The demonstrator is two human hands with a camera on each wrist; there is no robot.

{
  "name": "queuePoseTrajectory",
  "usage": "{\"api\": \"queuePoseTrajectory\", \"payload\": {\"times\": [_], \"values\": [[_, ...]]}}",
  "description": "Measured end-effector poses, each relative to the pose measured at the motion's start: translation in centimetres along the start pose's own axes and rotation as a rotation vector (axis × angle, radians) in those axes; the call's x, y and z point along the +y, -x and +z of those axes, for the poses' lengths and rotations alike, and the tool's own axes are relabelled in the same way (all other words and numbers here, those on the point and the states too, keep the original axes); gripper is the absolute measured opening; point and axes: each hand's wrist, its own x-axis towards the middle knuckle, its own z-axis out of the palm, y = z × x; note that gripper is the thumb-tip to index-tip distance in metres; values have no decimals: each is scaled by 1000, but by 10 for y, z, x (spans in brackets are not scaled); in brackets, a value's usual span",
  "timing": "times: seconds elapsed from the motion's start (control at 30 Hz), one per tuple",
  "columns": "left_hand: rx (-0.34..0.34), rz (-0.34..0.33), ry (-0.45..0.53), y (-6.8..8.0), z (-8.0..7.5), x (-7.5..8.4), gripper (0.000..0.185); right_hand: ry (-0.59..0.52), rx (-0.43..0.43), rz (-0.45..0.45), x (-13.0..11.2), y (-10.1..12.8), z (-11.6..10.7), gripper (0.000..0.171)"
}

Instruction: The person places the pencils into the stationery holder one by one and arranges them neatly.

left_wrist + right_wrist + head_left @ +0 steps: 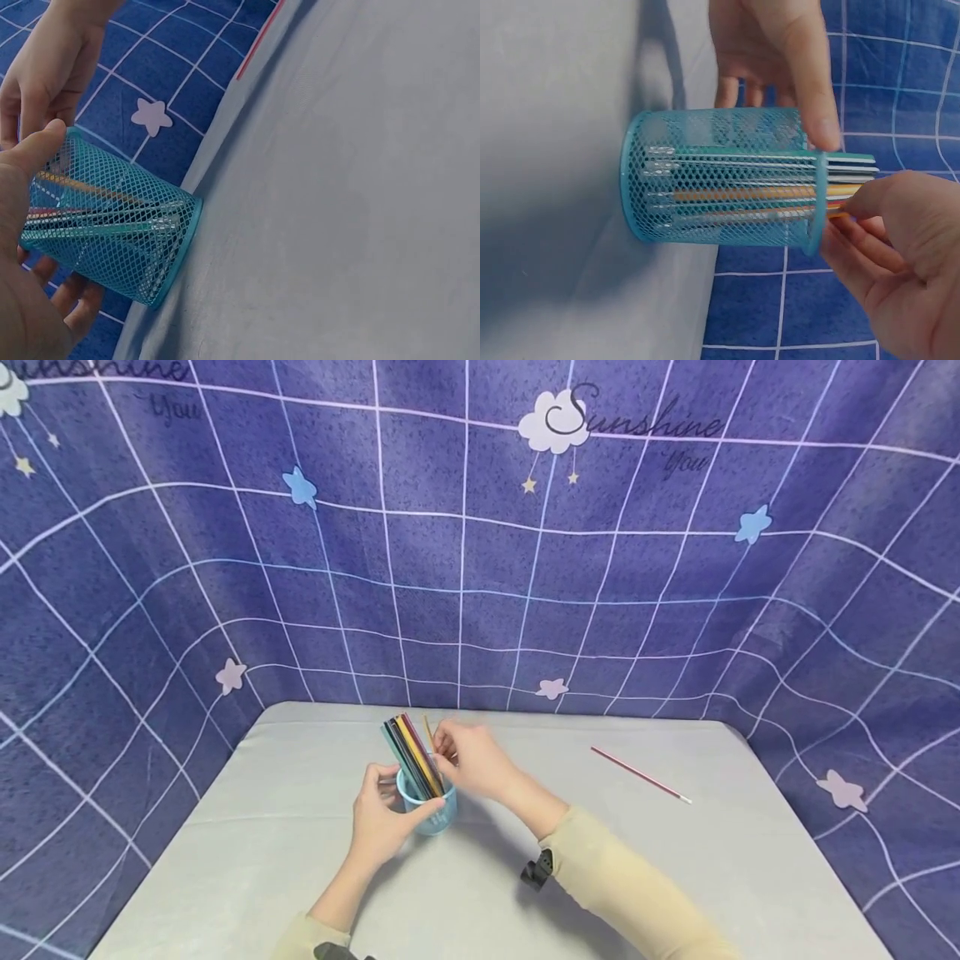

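Teal wire-mesh pencil cup (427, 814) stands upright near the middle of the grey cloth-covered table (247, 852) in the head view; we note the left hand (382, 822) curled round its wall and the right hand (468, 760) pinching among the bundle of coloured pencils (411, 756) standing in it. One red pencil with a white tip (640, 774) lies well apart to the right.

Left wrist view: we see the thumb (34, 150) pressed on the cup's rim, fingers below the mesh.

Right wrist view: we record the right hand's fingertips (870, 196) closed on the pencil ends at the cup's mouth.
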Motion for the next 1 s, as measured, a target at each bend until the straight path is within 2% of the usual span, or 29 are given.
{"api": "queuePoseTrajectory", "payload": {"times": [0.23,0.37,0.47,0.73,0.83,1.0], "values": [[-2,9,8,1,0,-3,79,174,-26,26,-8,-7,12,13],[-6,5,10,0,-1,-4,79,225,-41,63,-12,-11,17,13],[-10,0,16,0,-1,-3,79,225,-35,83,-15,-12,19,14],[8,0,8,1,-2,-4,79,195,-18,68,-16,-8,16,13],[2,-5,5,1,-2,-4,79,145,-14,79,-13,-5,8,13],[-1,1,0,0,1,-2,78,90,46,56,-3,0,-14,10]]}}
